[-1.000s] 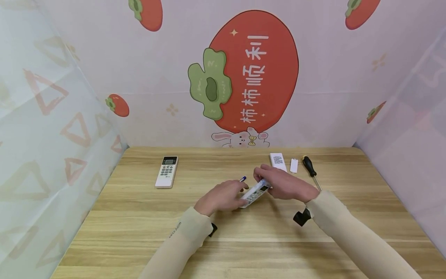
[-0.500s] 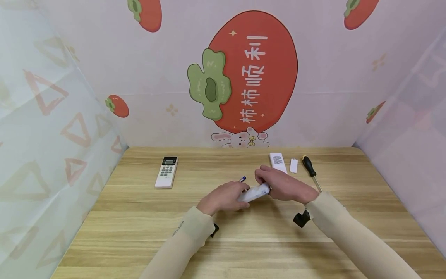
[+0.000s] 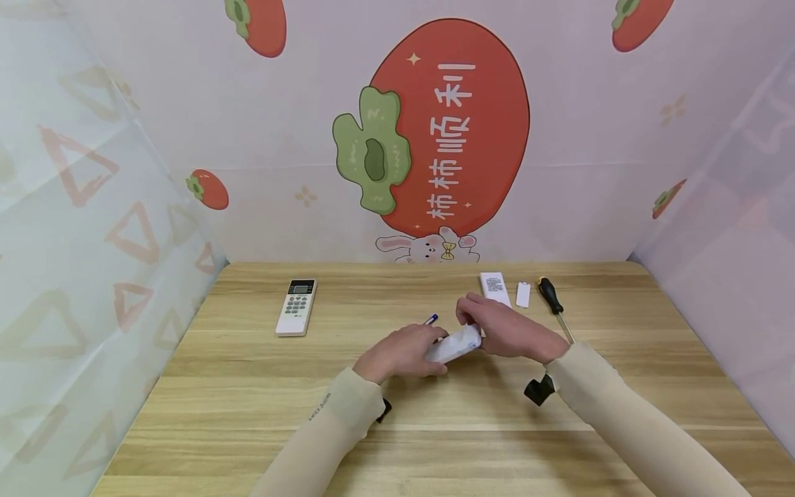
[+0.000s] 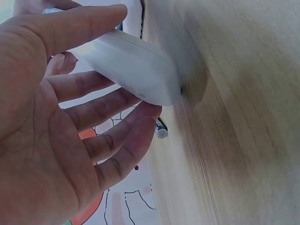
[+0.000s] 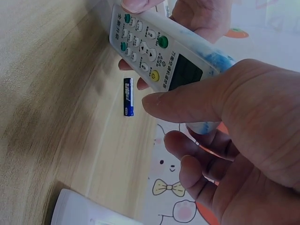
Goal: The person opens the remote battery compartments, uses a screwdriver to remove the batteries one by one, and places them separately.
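Both hands hold a white remote control (image 3: 456, 344) low over the middle of the table, its long side turned up towards the head camera. The left hand (image 3: 402, 352) pinches the lower end between thumb and fingers; in the left wrist view the remote's rounded end shows past the fingertips, close to the wood. The right hand (image 3: 508, 330) grips the screen end, its thumb lying by the dark display. Buttons and bluish smudges on the casing show in the right wrist view. Behind the hands lies a blue and silver battery (image 5: 128, 97).
Another remote (image 3: 297, 308) lies face up at the left. At the back right are a white remote with a printed label (image 3: 494, 288), a small white cover (image 3: 523, 295) and a black-handled screwdriver (image 3: 549, 295). A patterned cloth wall (image 3: 298, 138) stands behind the table (image 3: 248, 428).
The remote has been rolled between the hands: its button face was visible from above a second ago, and now its plain side shows. The hands have barely shifted.
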The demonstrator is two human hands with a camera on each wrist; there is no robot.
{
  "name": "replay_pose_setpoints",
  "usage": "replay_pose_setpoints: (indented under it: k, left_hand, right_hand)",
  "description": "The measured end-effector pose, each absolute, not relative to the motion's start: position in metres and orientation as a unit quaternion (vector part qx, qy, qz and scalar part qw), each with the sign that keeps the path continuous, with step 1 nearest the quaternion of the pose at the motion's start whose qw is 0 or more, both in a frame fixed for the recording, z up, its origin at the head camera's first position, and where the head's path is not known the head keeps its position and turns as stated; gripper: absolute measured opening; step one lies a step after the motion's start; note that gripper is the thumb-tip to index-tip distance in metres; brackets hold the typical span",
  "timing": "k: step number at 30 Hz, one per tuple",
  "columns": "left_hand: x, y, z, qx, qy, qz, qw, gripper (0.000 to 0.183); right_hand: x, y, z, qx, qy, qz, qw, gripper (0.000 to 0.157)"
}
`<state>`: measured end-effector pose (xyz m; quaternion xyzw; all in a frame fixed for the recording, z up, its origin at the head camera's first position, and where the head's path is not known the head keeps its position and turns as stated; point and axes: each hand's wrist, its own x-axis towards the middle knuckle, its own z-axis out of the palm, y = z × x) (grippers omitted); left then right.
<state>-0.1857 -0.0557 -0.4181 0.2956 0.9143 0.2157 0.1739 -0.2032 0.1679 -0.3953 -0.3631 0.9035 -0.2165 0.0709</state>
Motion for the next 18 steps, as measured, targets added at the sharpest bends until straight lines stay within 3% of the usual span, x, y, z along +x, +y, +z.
replay_pose_setpoints:
  k: [18]
  left_hand:
    - [-0.187, -0.045, -0.422, 0.272, 0.936, 0.186, 0.127, 0.053]
  right_hand:
    - [-0.207, 0.18, -0.399, -0.322, 0.919, -0.213, 0.076, 0.038]
